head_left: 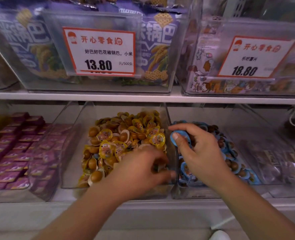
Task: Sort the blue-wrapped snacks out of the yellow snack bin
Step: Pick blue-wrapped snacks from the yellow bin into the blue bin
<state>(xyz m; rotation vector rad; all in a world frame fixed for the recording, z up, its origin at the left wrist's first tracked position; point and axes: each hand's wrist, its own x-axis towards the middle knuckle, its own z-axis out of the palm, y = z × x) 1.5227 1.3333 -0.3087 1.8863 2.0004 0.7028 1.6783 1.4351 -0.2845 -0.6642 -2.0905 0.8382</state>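
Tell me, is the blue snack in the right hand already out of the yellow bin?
Out. The right hand pinches the blue-wrapped snack just past the clear divider, above the blue snack bin, not the yellow snack bin.

A single head-worn camera looks forward and slightly down, close to the lower shelf [143, 203], taking in the upper shelf [91, 96] too.

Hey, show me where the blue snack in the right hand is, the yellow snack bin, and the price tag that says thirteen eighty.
blue-wrapped snack [173, 138]: head view, on its blue foil beside the thumb.
yellow snack bin [70, 153]: head view, on its clear left wall.
13.80 price tag [100, 51]: head view, on the white card's middle.
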